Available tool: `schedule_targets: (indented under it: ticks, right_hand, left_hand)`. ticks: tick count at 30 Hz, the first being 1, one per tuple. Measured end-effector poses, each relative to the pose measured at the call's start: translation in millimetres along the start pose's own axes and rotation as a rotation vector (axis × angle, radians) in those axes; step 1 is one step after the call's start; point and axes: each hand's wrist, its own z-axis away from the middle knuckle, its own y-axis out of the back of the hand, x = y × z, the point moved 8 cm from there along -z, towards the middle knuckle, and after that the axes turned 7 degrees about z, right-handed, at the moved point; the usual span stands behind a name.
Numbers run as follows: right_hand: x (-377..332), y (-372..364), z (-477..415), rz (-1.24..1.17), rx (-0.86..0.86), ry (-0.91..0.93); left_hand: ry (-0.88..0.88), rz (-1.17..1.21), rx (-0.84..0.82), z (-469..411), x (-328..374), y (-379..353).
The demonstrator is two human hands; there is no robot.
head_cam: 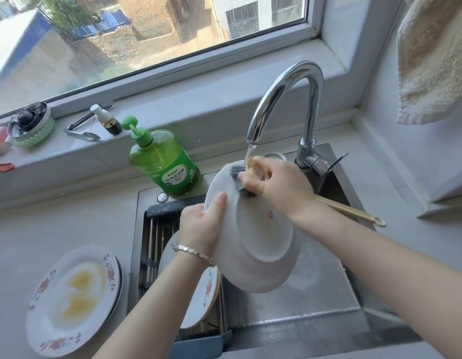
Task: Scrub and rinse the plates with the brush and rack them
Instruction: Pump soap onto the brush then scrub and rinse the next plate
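One plate (underside up) tilts between left fingers and brush.

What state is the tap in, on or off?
On: water streams from the tap onto the brush and plate beneath.

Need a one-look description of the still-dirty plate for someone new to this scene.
Start at the steel sink under the window. On the grey counter to its left, beside the rack, a flower-rimmed plate lies face up. It alone has yellow smears across its centre; the racked plate looks clean and the held plate shows its white underside.
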Motion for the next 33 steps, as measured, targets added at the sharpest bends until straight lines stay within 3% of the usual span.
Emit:
schedule_targets:
  ticks: [4, 9, 14, 19, 24, 27, 31, 33]
  right_hand:
    - [42, 9, -21, 0.075, -0.018, -0.194]
    - [-11, 1, -1, 0.023, -0.041, 0.086]
    - [38, 13, -21, 0.046, 0.046, -0.128]
    - [-5, 0, -2, 0.021, 0.000, 0.103]
    - [53, 10, -36, 0.040, -0.031, -0.246]
    - [21, 7, -36, 0.082, 0.023, -0.101]
    - [-43, -2, 18, 0.249, 0.157, 0.312]
    - [-50, -9, 45, 0.334, 0.240, 0.426]
  left_hand:
    - [-0.048, -0.084, -0.045, 1, 5, -1]
    - [-0.094, -0.169, -0.119, 1, 4, -13]
    - [-0.082, -0.167, -0.137, 1, 1, -16]
    - [-0.141, -0.249, -0.111, -1, 10, -16]
    - [-0.139, -0.227, -0.109, -1, 19, -17]
    - [-0.121, -0.198, -0.048, -8, 26, -18]
    - [-0.001, -0.137, 0.000, -15, 19, -15]
    - [0.071, -0.109, 0.012, -16, 10, -10]
